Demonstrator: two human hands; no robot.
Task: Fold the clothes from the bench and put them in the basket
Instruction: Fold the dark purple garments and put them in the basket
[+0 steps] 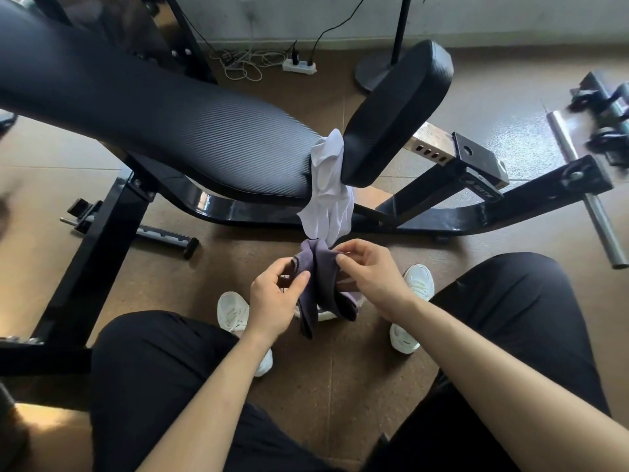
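Note:
A small purple-grey garment hangs bunched between my two hands, above the floor and between my knees. My left hand pinches its left edge with thumb and fingers. My right hand pinches its upper right part. A white garment is wedged in the gap between the black bench's long pad and its seat pad, and it hangs down to just above the purple one. No basket is in view.
The bench's black steel frame spreads across the brown floor ahead of my white shoes. A barbell bar lies at the right. A power strip with cables and a round stand base sit by the far wall.

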